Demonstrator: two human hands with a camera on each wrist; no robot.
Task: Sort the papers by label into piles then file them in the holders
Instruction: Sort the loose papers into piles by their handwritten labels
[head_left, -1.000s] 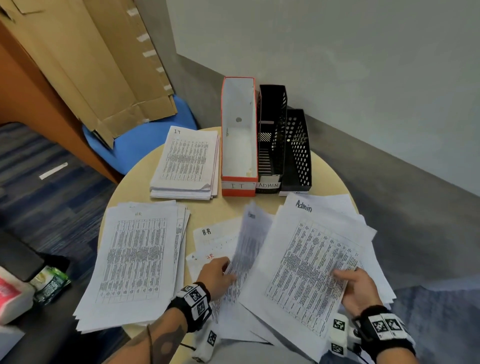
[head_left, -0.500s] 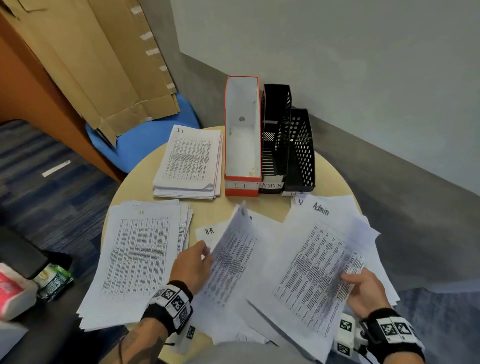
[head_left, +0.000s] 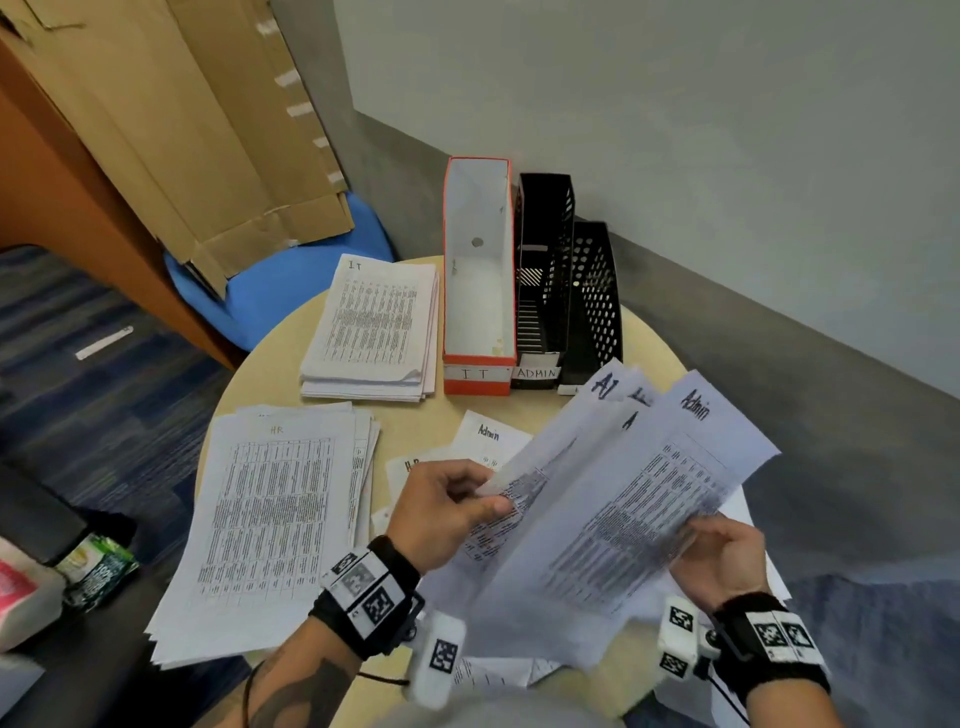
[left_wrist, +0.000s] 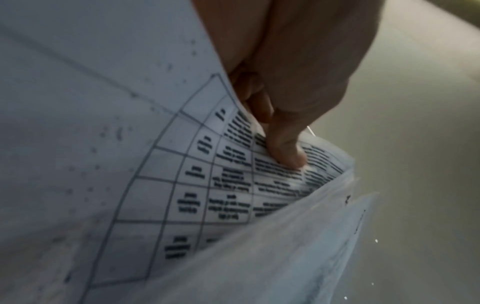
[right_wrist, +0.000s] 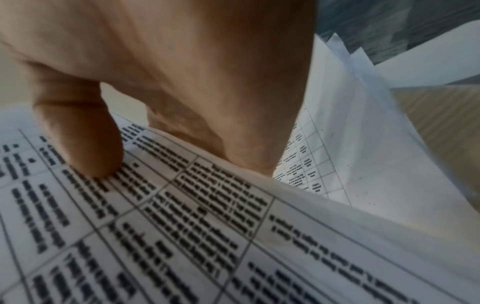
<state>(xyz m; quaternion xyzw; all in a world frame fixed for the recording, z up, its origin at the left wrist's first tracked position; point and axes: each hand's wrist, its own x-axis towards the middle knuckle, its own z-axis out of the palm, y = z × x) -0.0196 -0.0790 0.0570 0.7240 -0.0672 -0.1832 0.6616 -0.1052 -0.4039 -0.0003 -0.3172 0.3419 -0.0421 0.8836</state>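
Both hands pinch the fanned Admin sheets (head_left: 623, 499) above the table (head_left: 415, 415): left hand (head_left: 441, 514) on one edge, right hand (head_left: 722, 561) opposite, likely squaring them for the ADMIN holder (head_left: 543, 270).

Cardboard (head_left: 171, 130) over blue chair (head_left: 291, 291).

On the round table (head_left: 249, 364) at frame centre, three holders stand side by side at the upper middle: the IT holder (head_left: 478, 291) leftmost, the Admin holder (head_left: 543, 291) next, a third holder (head_left: 597, 306) rightmost. The IT pile (head_left: 371, 327) lies just left of them. The HR pile (head_left: 260, 519) fills the lower left. Loose sheets (head_left: 488, 436) lie at centre, partly under the fanned Admin sheets (head_left: 623, 504) at lower right.
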